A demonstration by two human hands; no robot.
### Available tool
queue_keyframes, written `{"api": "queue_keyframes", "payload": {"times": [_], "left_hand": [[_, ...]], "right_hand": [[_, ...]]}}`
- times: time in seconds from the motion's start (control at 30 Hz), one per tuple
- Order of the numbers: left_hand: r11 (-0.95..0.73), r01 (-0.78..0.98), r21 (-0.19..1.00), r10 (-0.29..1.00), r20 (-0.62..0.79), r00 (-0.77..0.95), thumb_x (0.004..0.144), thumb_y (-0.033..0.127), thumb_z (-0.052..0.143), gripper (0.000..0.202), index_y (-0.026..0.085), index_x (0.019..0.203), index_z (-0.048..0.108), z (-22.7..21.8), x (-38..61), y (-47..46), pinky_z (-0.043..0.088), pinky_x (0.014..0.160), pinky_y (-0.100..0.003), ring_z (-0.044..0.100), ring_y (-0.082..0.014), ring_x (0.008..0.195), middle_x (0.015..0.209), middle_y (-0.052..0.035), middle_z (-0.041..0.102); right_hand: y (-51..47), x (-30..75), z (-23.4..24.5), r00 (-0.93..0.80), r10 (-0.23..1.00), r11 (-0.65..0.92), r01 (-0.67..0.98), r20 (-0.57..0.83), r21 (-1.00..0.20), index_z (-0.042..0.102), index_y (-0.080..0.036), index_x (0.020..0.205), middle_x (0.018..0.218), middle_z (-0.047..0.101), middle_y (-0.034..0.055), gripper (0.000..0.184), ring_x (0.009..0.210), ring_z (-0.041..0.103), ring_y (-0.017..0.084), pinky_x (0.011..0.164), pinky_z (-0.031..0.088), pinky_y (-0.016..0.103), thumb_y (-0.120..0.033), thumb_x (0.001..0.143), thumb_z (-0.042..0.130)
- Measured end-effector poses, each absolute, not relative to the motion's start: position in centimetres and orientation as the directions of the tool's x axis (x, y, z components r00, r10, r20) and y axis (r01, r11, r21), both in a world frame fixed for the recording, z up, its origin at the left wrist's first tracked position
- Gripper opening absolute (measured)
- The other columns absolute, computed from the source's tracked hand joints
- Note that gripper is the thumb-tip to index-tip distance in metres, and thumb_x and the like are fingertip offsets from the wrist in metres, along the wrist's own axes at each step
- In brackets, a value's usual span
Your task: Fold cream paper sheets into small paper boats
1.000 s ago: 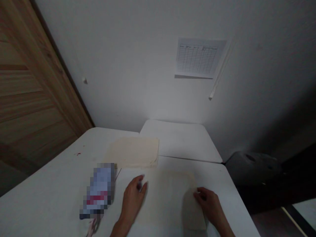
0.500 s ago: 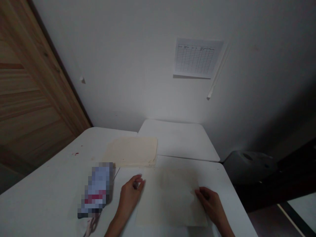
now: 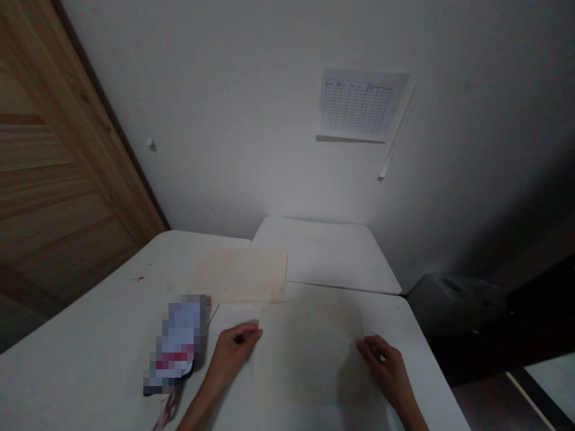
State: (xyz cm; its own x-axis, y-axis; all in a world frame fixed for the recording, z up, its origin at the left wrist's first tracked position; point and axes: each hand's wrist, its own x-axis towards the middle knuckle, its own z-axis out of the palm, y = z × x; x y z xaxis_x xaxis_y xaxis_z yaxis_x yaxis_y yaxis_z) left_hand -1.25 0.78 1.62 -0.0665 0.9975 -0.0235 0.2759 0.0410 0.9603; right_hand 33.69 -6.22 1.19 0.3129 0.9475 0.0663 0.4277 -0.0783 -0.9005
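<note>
A pale cream sheet of paper (image 3: 309,353) lies flat on the white table (image 3: 90,353) in front of me. My left hand (image 3: 231,353) pinches the sheet's left edge with thumb and fingers. At the sheet's right edge my right hand (image 3: 389,371) holds it with curled fingers. Behind the sheet, a stack of the same cream sheets (image 3: 242,275) rests on the table.
A blurred-out flat object (image 3: 177,344) lies left of my left hand, with pink-handled scissors (image 3: 166,413) below it. A second white table (image 3: 327,251) abuts the wall. A printed chart (image 3: 357,105) hangs on the wall. A wooden door (image 3: 49,179) stands at left, a dark bag (image 3: 458,299) at right.
The sheet's right part, folded over one second ago, now lies opened out flat. My left hand shifted slightly down and left; my right hand stayed at the sheet's right edge.
</note>
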Motion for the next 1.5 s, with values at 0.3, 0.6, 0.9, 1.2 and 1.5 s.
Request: {"api": "queue_keyframes", "payload": {"times": [0.3, 0.6, 0.9, 1.2, 1.5], "left_hand": [[0.032, 0.117, 0.993, 0.999, -0.027, -0.041, 0.068, 0.044, 0.069, 0.037, 0.012, 0.088, 0.072, 5.0, -1.9, -0.7, 0.028, 0.034, -0.019, 0.039, -0.0083, 0.034, 0.042, 0.001, 0.055], [0.062, 0.085, 0.994, 0.998, -0.065, 0.028, 0.07, 0.053, 0.064, 0.04, 0.015, 0.076, 0.074, 4.4, -3.0, -2.4, 0.033, 0.037, -0.022, 0.042, -0.0106, 0.038, 0.044, 0.0005, 0.052], [0.272, 0.194, 0.943, 0.962, -0.259, -0.093, 0.058, 0.065, 0.066, 0.062, 0.014, 0.091, 0.064, 1.7, -1.6, -1.8, 0.022, 0.032, -0.021, 0.035, -0.0087, 0.029, 0.045, 0.0075, 0.048], [0.118, 0.432, 0.894, 0.993, -0.115, -0.032, 0.059, 0.054, 0.065, 0.038, 0.016, 0.059, 0.067, 1.7, -1.5, -0.6, 0.044, 0.055, -0.028, 0.061, -0.0207, 0.058, 0.058, -0.0051, 0.065], [0.017, 0.42, 0.907, 0.998, 0.01, -0.063, 0.07, 0.057, 0.062, 0.041, 0.017, 0.062, 0.064, 2.0, -1.5, -1.5, 0.039, 0.054, -0.025, 0.051, -0.0162, 0.055, 0.055, 0.0003, 0.056]], "right_hand": [[-6.4, 34.9, 3.0, 0.287, 0.951, 0.034, 0.283, 0.118, -0.958, 0.073, -0.018, 0.088, 0.076, 0.069, 0.0076, 0.041, 0.067, 0.062, 0.022, 0.06, 0.05, 0.028, -0.055, 0.075, 0.062], [-6.8, 34.9, 1.7, 0.225, 0.974, -0.1, 0.266, -0.039, -0.959, 0.076, -0.017, 0.082, 0.081, 0.071, 0.0084, 0.049, 0.07, 0.062, 0.023, 0.058, 0.048, 0.028, -0.063, 0.076, 0.057], [-6.8, 32.9, 0.8, 0.178, 0.973, -0.2, 0.344, -0.146, -0.917, 0.065, -0.017, 0.088, 0.057, 0.062, 0.0013, 0.05, 0.048, 0.053, 0.016, 0.044, 0.036, 0.024, -0.062, 0.067, 0.061], [-6.4, 32.6, 0.6, 0.272, 0.961, -0.164, 0.435, -0.045, -0.885, 0.057, -0.02, 0.096, 0.056, 0.063, -0.0012, 0.044, 0.047, 0.054, 0.016, 0.046, 0.039, 0.026, -0.052, 0.067, 0.063], [-6.9, 32.5, 0.9, 0.352, 0.936, -0.17, 0.393, -0.023, -0.904, 0.06, -0.021, 0.088, 0.066, 0.069, 0.0037, 0.048, 0.056, 0.062, 0.02, 0.053, 0.046, 0.028, -0.062, 0.065, 0.067]]}}
